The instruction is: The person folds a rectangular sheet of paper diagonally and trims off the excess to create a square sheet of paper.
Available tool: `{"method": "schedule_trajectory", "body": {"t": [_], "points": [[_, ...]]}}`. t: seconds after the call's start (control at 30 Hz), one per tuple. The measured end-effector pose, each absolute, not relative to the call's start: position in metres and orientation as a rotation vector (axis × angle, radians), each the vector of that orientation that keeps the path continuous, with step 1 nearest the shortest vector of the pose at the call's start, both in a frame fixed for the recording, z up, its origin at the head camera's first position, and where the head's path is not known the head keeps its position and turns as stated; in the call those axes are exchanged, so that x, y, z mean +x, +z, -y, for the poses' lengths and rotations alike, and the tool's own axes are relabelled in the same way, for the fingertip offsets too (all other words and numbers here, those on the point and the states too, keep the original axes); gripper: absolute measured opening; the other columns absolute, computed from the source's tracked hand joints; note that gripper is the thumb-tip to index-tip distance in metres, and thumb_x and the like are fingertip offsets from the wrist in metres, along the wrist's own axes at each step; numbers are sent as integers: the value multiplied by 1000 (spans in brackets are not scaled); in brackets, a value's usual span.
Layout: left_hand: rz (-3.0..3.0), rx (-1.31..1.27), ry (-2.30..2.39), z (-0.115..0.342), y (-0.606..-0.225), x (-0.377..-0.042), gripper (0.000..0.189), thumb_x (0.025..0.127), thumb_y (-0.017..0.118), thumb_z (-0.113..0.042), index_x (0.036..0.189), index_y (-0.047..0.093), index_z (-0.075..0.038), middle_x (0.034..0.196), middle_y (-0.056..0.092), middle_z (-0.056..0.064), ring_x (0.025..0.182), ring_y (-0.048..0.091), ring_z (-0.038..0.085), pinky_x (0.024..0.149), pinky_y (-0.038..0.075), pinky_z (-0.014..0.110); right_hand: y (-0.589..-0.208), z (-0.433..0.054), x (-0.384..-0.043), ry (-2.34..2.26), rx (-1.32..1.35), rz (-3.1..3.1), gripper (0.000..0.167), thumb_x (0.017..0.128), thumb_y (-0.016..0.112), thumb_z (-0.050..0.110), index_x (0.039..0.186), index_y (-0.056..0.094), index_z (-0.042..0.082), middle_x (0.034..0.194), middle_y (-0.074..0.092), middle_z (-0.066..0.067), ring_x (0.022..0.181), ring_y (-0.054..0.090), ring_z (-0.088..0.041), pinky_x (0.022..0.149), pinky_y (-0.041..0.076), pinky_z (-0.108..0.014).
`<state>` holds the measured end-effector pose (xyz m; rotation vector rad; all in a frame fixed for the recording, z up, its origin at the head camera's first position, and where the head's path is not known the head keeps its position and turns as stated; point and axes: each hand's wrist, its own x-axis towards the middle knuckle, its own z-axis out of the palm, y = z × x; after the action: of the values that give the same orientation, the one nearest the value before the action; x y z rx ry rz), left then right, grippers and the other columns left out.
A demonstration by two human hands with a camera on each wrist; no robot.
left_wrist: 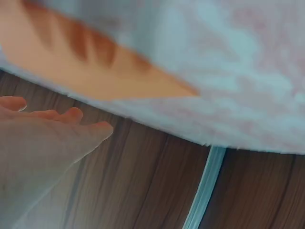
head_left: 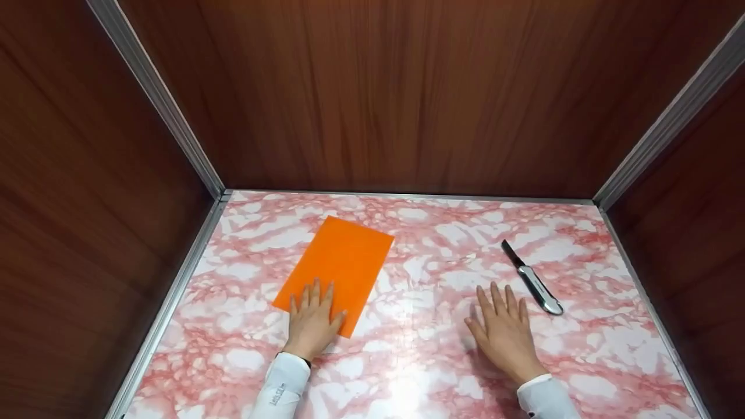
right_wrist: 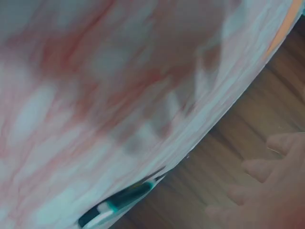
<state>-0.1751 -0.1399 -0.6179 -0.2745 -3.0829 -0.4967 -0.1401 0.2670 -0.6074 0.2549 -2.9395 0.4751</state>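
Note:
An orange sheet [head_left: 349, 256], which looks like paper, lies at a slant on the left part of the table. Over its near end my left hand [head_left: 314, 326] is spread with fingers straight; in the left wrist view the hand [left_wrist: 43, 143] shows apart from the sheet [left_wrist: 109, 81], casting finger shadows on it. My right hand [head_left: 505, 336] is also spread, holding nothing, above the table with its shadow below. Just right of those fingers lies a utility knife [head_left: 540, 291], its dark blade out and pointing away, with a white and dark handle.
The table [head_left: 419, 372] has a red and white marbled top. Brown wood-grain panels stand at the back [head_left: 407, 99], left [head_left: 87, 233] and right [head_left: 687, 233], joined by grey metal strips [head_left: 163, 105].

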Motion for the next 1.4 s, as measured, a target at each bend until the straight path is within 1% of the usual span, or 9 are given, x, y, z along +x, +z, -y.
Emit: {"method": "schedule_trajectory", "body": {"t": [0.2,0.33,0.57,0.8,0.93,1.07,1.17,1.27,1.4], "points": [[3212,-212,-521,133,-635,-161,75,102,56,-52,159,37,-8,165,23,26,151,16,49,116,10,70,-611,-248,-124,470,350,2950,70,99,66,41,156,43,7,161,33,-24,148,22,-51,115,14,-69],[3185,-276,-482,120,-635,-157,75,100,58,-52,158,40,-7,163,26,28,150,19,51,116,12,70,-612,-240,-117,481,376,2936,69,99,67,40,155,45,8,160,35,-22,148,24,-50,115,16,-69],[3227,-337,-467,108,-634,-150,79,100,57,-56,158,38,-6,163,24,29,149,18,53,117,12,69,-612,-238,-110,499,408,2927,70,97,70,39,155,46,8,159,37,-22,148,25,-50,115,16,-68],[3213,-363,-392,100,-632,-142,76,99,57,-58,155,46,-9,159,33,27,145,27,52,115,13,70,-613,-224,-105,484,470,2947,70,97,68,42,155,45,9,161,35,-22,148,24,-49,115,18,-68],[3179,-429,-328,76,-633,-127,66,99,58,-56,149,54,-14,151,45,23,135,41,48,113,23,67,-617,-206,-98,473,588,2946,70,99,64,45,154,45,7,160,35,-23,149,25,-48,117,18,-66],[3124,-515,-203,40,-637,-108,60,97,60,-55,146,59,-19,149,49,16,123,49,38,103,39,56,-618,-187,-92,478,725,3012,69,101,60,44,154,44,4,161,33,-23,149,24,-46,118,19,-63],[3096,-589,-93,15,-636,-100,58,98,58,-54,147,58,-23,152,48,12,121,50,32,96,42,47,-616,-179,-93,474,757,3089,68,103,57,42,155,42,1,163,31,-22,150,24,-44,119,19,-60],[3076,-683,-107,0,-631,-95,54,101,57,-46,148,58,-19,151,50,12,122,49,29,93,42,43,-618,-179,-94,439,735,3164,68,105,54,42,155,40,-2,162,31,-22,150,26,-43,119,22,-58],[3065,-844,-292,6,-625,-96,54,101,59,-36,150,54,-14,149,53,11,127,50,29,98,43,45,-626,-188,-93,367,767,3197,67,105,54,41,155,40,-2,162,33,-21,149,29,-42,117,27,-56]]}}
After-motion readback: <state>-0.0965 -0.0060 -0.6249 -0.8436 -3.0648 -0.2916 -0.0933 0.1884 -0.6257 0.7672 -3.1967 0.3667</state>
